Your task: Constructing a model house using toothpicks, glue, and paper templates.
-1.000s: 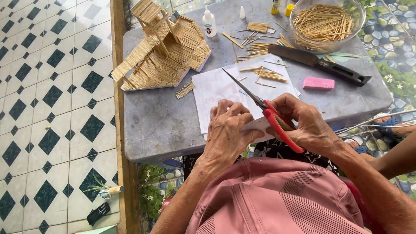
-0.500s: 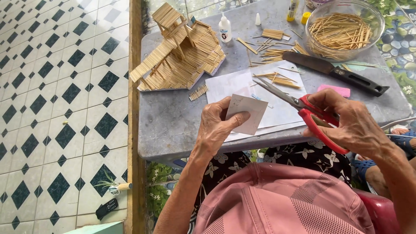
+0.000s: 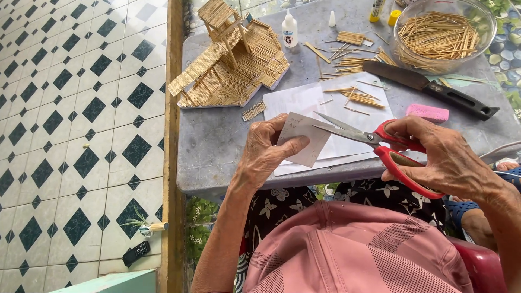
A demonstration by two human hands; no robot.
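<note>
Grey table (image 3: 217, 135) beside tiled floor (image 3: 81, 135)

The scissors (image 3: 374, 145) pair bright polished metal blades with glossy red plastic handles, biting into a matt, stiff paper card (image 3: 305, 138). Beneath the card lies a smooth white paper sheet (image 3: 304, 100) on a dull grey stone-like tabletop (image 3: 217, 141). Behind the card stands a model house (image 3: 230, 59) of pale, raw wooden sticks; right of it, a clear glossy bowl (image 3: 445, 32).
</note>
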